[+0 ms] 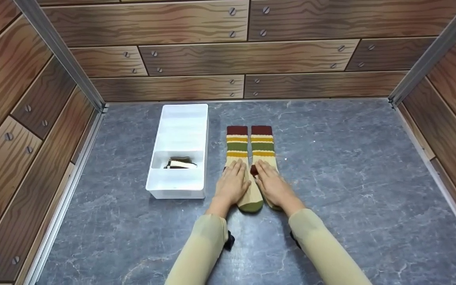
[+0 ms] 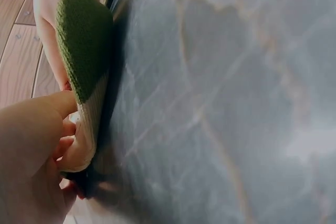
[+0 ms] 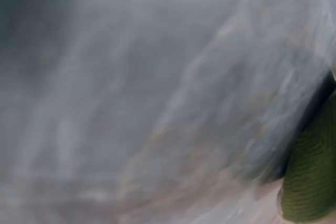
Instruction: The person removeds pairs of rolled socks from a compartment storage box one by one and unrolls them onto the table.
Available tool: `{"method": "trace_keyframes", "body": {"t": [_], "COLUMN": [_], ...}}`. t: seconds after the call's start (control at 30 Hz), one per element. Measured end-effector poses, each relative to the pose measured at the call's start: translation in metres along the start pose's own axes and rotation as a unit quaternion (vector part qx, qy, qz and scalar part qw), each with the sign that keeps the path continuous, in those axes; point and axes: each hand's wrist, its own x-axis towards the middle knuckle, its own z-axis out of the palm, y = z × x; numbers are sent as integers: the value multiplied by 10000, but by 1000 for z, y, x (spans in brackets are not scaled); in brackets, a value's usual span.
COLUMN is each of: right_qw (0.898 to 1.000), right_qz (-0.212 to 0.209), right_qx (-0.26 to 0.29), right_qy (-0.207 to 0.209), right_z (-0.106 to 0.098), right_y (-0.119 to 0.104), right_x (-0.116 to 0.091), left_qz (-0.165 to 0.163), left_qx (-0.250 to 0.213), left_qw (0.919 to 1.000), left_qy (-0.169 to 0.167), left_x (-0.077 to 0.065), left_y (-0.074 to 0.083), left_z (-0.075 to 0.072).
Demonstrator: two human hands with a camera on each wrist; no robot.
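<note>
Near edge: two pale beige fabric sleeves [image 1: 202, 245], a small black gadget [image 1: 229, 240] under L wrist.

Next out: L hand [image 1: 232, 183] lies on L sock [image 1: 237, 147], R hand [image 1: 274, 187] on R sock [image 1: 263, 147]. Both hands look unclenched, fingers approx. straight, pointing away from the person, pressing w/o gripping; R wrist view shows too little of its hand to add anything.

Socks: a pair, ribbed knit, cream w/ green toes, dark red heel patches, yellow/green stripes and maroon cuffs. They lie side by side on the grey marble-pattern desk [image 1: 354, 166], cuffs at far end, narrow gap btwn cuffs. R toe mostly hidden by R hand.

Left of socks, just apart: long white plastic divided tray [image 1: 177, 194]; one compartment towards its near end holds a dark & cream folded item [image 1: 181, 163], ID unclear.

Far: wood-print panel wall [image 1: 196, 59].

Step (my judgement): smoothing/aligning the pair flat. Next move prob. calls for even, light palm pressure, cuffs kept level; any fold or lift would need fingertips under an edge.
</note>
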Motion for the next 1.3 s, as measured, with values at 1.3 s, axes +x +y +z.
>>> {"method": "trace_keyframes", "body": {"t": [1.3], "right_qw": [9614], "right_qz": [-2638], "right_qx": [-355], "right_qy": [692], "right_z": [2], "right_y": [-154], "right_x": [43], "left_qz": [-3110], "left_qx": [-732], "left_qw": [9355], "left_qy": [1505], "left_x": [-42], "left_y": [-127], "left_z": [-89]}}
